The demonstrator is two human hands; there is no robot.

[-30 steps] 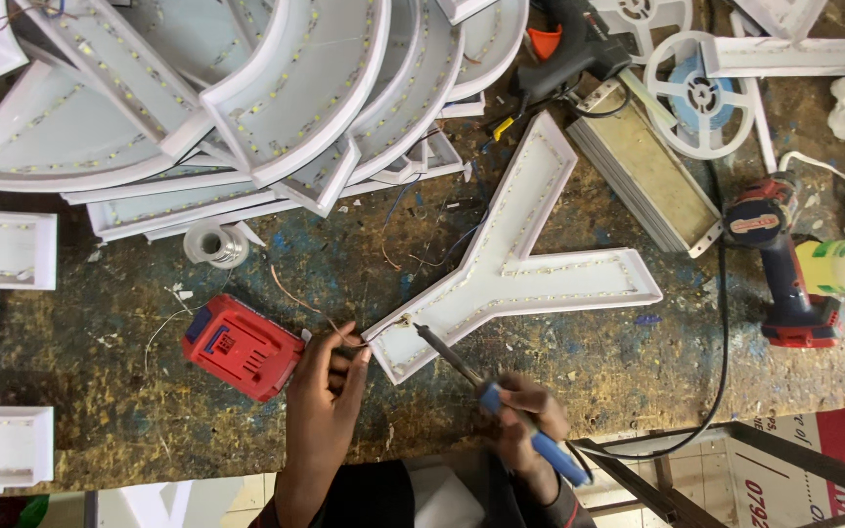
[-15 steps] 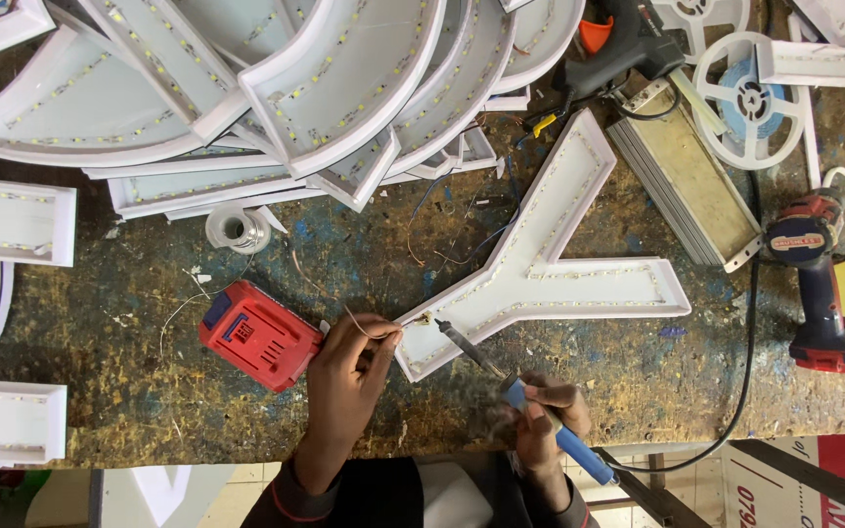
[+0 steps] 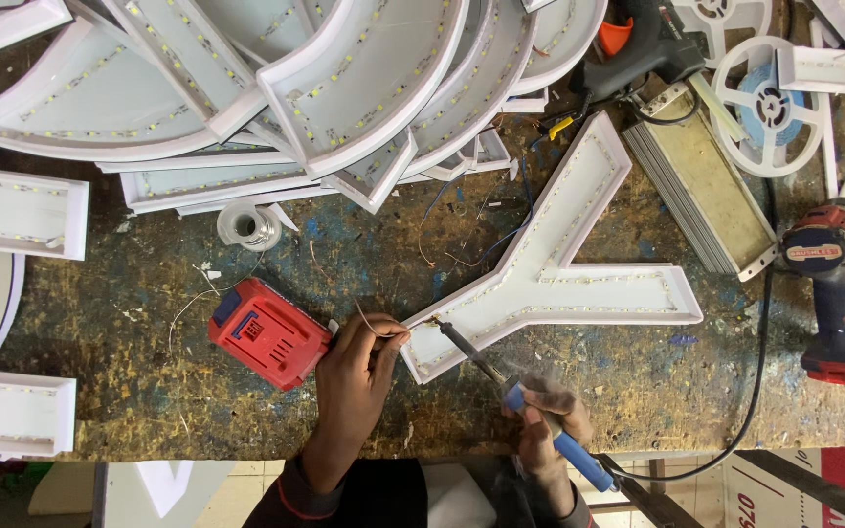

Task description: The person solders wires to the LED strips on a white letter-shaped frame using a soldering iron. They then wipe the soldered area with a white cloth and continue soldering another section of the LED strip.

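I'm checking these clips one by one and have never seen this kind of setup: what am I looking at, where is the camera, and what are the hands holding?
There is no machine here: the single view comes from a camera on a person's head, looking down at a paint-stained wooden workbench. The left hand pinches a thin wire at the end of a white Y-shaped channel letter lined with small lights. The right hand grips a blue-handled soldering iron, its tip at that same end. A red battery pack lies beside the left hand, more white letter shells are stacked above, and a red cordless drill lies at right.
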